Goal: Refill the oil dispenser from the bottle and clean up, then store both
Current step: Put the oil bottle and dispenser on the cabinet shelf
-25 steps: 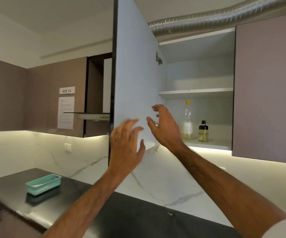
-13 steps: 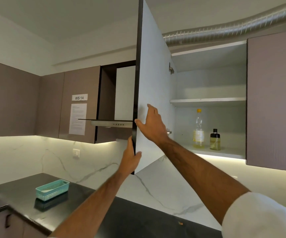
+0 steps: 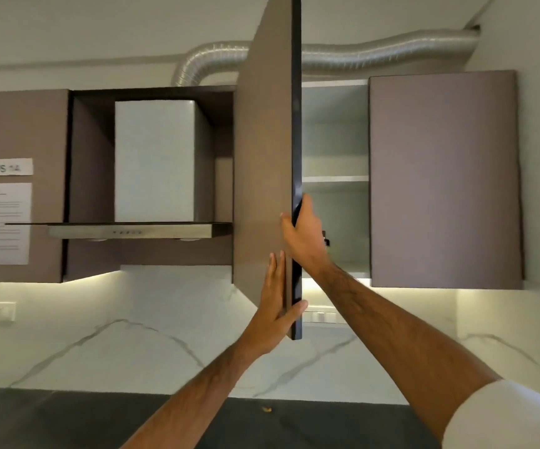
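Oil dispenser and bottle are both hidden right now, the cupboard door [image 3: 262, 176] is swung edge-on to the camera, its long side running straight up and down, dark edge pointing back at the person. Right hand [image 3: 302, 236] is wrapped around that edge, fingers curled on the brown front. Left hand [image 3: 273, 309] lies flat and open on the brown face lower down, thumb hooked over the edge. Behind the door a slice of the open cupboard [image 3: 335, 179] shows, shelves pale
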